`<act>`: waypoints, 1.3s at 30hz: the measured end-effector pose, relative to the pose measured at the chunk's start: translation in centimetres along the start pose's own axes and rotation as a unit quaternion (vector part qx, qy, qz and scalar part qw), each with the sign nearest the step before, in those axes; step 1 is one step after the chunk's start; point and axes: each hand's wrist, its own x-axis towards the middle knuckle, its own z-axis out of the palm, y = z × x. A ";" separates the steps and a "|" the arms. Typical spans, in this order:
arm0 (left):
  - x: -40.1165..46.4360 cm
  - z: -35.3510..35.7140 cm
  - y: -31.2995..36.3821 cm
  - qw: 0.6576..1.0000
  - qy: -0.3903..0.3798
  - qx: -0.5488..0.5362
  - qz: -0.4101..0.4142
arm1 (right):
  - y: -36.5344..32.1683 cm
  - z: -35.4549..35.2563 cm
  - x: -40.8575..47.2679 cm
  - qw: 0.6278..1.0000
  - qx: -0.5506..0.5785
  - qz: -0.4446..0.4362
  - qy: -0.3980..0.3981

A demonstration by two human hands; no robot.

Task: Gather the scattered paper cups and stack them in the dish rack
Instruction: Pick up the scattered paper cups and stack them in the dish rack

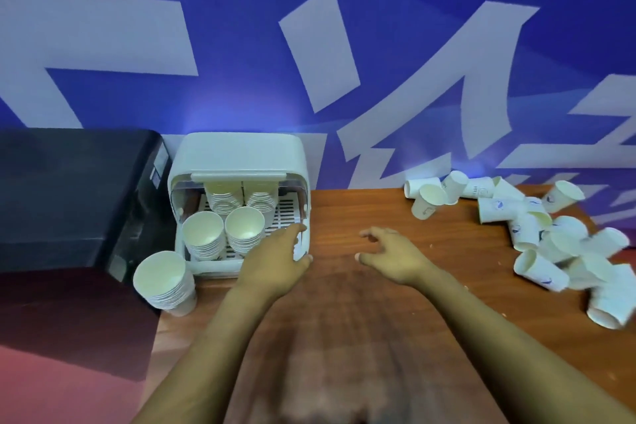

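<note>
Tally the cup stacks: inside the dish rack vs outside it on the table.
Stacks inside the dish rack: 4
Stacks on the table beside the rack: 1
Total stacks: 5
Loose cups at right are too jumbled to count.

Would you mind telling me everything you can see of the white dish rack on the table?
The dish rack is a white, plastic-looking box with rounded corners, a raised clear front cover and a slotted tray inside. It stands upright at the table's left end against the blue wall, beside a black appliance. Four nested stacks of paper cups stand inside, mouths up. The left hand rests against its front right corner.
</note>
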 end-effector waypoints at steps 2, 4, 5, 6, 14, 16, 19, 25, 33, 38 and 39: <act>0.5 1.0 1.5 1.000 -0.009 -0.001 -0.007 | 1.6 -1.1 -0.1 1.000 0.006 -0.008 -0.002; 1.0 2.2 3.4 1.000 -0.013 0.012 -0.013 | 3.8 -2.3 -0.2 1.000 0.009 -0.013 -0.007; 1.4 2.9 4.6 1.000 -0.012 0.025 -0.014 | 5.0 -3.1 -0.2 1.000 0.013 -0.015 -0.008; 1.8 3.7 5.8 0.999 -0.010 0.037 -0.015 | 6.4 -4.0 -0.2 1.000 0.017 -0.017 -0.009; 7.6 11.4 16.8 0.998 -0.019 0.055 -0.021 | 18.6 -13.2 2.0 0.999 0.023 -0.039 0.015; 9.4 12.9 18.7 0.998 -0.024 0.043 -0.029 | 21.2 -15.0 3.3 0.999 0.006 -0.041 0.016; 11.9 13.8 20.5 0.999 -0.017 0.008 -0.045 | 24.4 -17.1 5.3 0.998 -0.046 -0.046 0.006; 16.9 14.9 23.7 0.997 -0.009 0.067 -0.045 | 27.3 -20.3 10.1 0.978 -0.193 -0.075 0.037; 23.4 20.6 24.8 0.993 -0.052 0.093 -0.056 | 27.5 -19.3 18.1 0.935 -0.301 -0.181 0.048; 26.4 24.0 23.2 0.991 -0.039 0.105 -0.067 | 28.0 -17.4 22.2 0.923 -0.332 -0.196 0.025; 26.9 24.6 22.9 0.991 -0.034 0.106 -0.068 | 28.3 -16.9 22.9 0.923 -0.331 -0.195 0.025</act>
